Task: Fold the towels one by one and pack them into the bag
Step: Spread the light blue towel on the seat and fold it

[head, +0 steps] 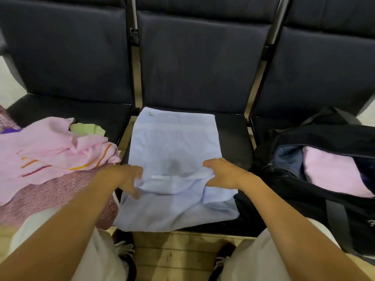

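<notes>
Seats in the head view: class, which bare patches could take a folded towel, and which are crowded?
Bare: the black seat strip between the blue towel and the black bag, and the left seat's back part behind the pink towel pile. Crowded: the pile side and the bag's seat.

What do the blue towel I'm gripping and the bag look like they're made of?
Blue towel: thin, soft woven cloth, likely cotton, matte; it creases and bunches under the left hand and right hand. Bag: black synthetic fabric, probably nylon or polyester, faintly sheened, with a zip and webbing strap.
</notes>
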The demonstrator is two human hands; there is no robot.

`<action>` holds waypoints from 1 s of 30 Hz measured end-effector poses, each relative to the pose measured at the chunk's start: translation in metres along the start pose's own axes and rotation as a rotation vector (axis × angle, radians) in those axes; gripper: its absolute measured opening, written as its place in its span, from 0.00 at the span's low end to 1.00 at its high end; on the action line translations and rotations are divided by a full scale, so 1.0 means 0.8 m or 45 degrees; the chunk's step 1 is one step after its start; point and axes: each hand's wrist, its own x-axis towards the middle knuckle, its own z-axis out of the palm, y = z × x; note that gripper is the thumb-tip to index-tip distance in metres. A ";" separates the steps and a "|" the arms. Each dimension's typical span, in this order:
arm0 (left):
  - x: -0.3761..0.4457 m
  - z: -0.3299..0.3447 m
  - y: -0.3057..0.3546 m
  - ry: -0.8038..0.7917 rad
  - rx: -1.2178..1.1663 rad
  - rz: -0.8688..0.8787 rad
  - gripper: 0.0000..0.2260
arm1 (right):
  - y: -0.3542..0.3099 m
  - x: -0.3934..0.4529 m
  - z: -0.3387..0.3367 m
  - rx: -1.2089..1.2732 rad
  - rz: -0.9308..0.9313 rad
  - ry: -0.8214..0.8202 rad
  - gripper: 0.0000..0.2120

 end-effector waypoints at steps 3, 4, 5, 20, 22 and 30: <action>0.007 -0.002 0.030 0.191 -0.115 0.148 0.33 | -0.011 0.002 0.001 0.067 -0.061 -0.053 0.13; 0.009 -0.002 0.041 0.262 -0.170 0.226 0.30 | -0.013 0.002 0.001 0.129 -0.085 -0.075 0.14; 0.011 -0.004 0.052 0.322 -0.209 0.307 0.27 | -0.016 0.000 0.000 0.191 -0.111 -0.094 0.14; 0.001 -0.032 0.076 0.479 -0.558 0.574 0.09 | -0.002 -0.001 -0.017 0.282 -0.077 0.253 0.14; -0.002 -0.039 0.068 0.557 -0.692 0.562 0.11 | 0.004 -0.006 -0.021 0.222 -0.065 0.252 0.15; 0.003 -0.028 0.048 0.404 -0.288 0.319 0.12 | 0.022 -0.010 -0.017 -0.041 0.024 0.168 0.16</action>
